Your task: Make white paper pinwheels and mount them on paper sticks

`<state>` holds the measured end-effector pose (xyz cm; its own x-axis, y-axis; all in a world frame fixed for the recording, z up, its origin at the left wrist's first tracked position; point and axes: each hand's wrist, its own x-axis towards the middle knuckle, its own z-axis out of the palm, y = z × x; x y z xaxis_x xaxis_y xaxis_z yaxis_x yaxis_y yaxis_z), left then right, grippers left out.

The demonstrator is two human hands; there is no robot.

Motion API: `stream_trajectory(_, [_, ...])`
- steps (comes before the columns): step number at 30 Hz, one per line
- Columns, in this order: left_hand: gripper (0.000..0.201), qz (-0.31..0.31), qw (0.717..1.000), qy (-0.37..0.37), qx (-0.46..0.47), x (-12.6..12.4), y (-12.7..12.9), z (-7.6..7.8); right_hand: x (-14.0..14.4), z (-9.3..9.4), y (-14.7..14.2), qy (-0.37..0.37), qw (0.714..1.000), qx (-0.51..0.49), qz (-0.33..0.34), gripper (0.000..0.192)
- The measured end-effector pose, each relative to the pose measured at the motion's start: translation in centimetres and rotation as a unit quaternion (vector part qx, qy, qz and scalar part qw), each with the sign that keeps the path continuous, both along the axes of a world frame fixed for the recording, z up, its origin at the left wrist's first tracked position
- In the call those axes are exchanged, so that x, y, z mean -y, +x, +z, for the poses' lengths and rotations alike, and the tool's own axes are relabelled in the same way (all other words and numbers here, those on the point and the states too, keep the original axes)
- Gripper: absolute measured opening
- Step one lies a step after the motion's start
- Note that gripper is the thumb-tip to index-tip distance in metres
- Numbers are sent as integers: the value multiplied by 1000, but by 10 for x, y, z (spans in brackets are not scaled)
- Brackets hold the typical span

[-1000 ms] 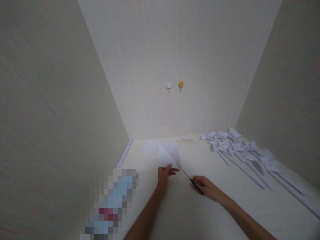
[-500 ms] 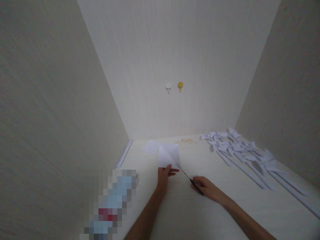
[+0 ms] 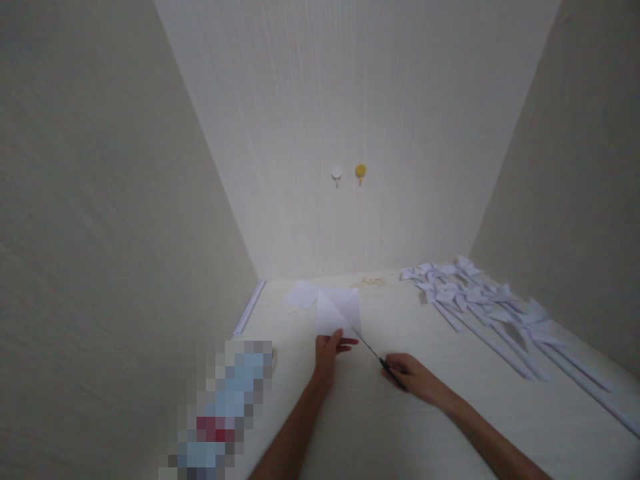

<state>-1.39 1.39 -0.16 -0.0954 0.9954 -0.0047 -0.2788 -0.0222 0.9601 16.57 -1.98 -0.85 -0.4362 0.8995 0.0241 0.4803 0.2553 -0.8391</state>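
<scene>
My left hand pinches the lower edge of a square white sheet of paper, with the thumb on top and the other fingers below. Diagonal crease lines show on the sheet. Black-handled scissors are in my right hand, fingers closed around the handles. Their thin blades reach up and left to the sheet's lower right corner, meeting the paper there. How far the blades are apart is too small to see. Another white paper piece lies against the sheet's upper left.
Folded paper pinwheels on rolled paper sticks lie heaped along the table's right side. White paper rods rest at the left wall. A blurred-out pale blue object is at lower left. Two hooks hang on the back wall.
</scene>
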Motion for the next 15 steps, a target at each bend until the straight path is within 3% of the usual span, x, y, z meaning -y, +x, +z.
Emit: stream_trajectory(15, [25, -8, 1000, -3, 6, 2, 1, 3, 1, 0, 0, -3, 1000, -10, 2, 37])
